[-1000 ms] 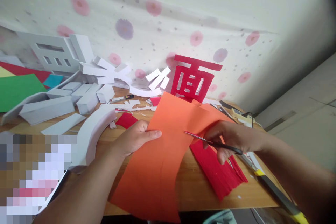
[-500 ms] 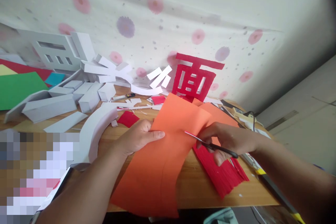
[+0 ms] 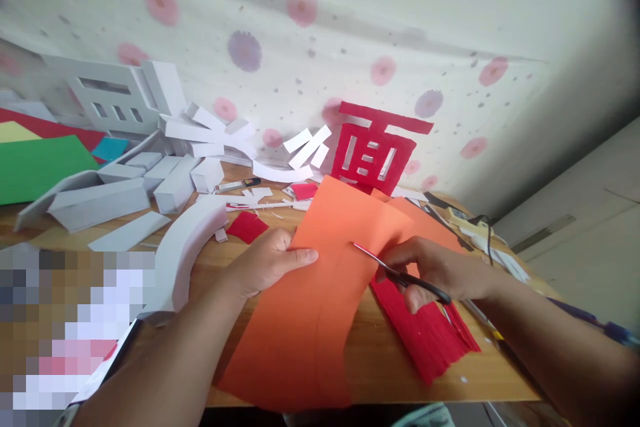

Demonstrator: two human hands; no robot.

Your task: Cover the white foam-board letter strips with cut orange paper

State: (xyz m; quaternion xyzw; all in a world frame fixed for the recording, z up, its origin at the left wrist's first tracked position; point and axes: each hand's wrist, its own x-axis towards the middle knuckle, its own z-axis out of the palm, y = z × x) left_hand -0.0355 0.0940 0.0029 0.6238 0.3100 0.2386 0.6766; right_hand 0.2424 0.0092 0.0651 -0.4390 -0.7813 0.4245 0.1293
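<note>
A long orange sheet (image 3: 305,320) is raised above the wooden table, its lower end reaching past the front edge. My left hand (image 3: 273,260) grips its left edge, thumb on top and fingers underneath. Black-handled scissors (image 3: 423,285) are in my right hand (image 3: 425,270), the blade lying over the sheet's right part. Part of the sheet bends up near my right fingers. Red crinkled paper (image 3: 430,340) lies below my right hand, and another orange piece (image 3: 433,227) is behind it.
A red character-shaped cutout (image 3: 375,153) leans at the back. White paper blocks (image 3: 100,203) and a curved white piece (image 3: 185,250) cover the left side. A box cutter (image 3: 237,185), red scraps (image 3: 247,227) and a power strip (image 3: 465,219) lie farther back; green paper (image 3: 45,170) is far left.
The view has shifted slightly, so most things appear a little further right. The scissors' tip sits slightly higher over the orange sheet. Both hands keep their holds.
</note>
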